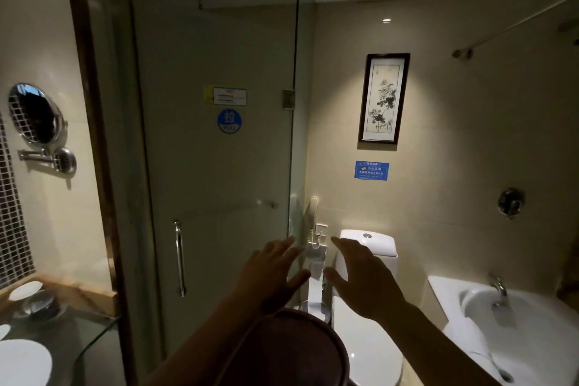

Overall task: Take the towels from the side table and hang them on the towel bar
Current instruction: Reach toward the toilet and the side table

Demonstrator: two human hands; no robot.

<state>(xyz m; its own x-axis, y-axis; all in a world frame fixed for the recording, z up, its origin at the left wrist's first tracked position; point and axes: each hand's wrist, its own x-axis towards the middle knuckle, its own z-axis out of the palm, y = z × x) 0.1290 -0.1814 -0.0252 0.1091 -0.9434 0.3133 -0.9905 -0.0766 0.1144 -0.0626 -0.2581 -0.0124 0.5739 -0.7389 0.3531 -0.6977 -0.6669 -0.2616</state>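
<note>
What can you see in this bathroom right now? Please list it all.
Shower door: one, glass, left of centre, steel handle.
Mirror: one, round, left wall.
Picture: one, dark frame, back wall.
Blue sign: one, under the picture.
Phone: one, pale, beside the toilet.
Toilet: one, white, centre.
Bathtub: one, white, right, steel tap.
Round table: one, brown, bottom centre.
Towels: none visible.
Left hand: open, empty.
Right hand: open, empty.

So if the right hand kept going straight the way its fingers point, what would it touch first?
Probably the wall phone's base just left of the toilet tank. The right hand is open and empty, pointing up and left, though depth is hard to judge here.
</note>
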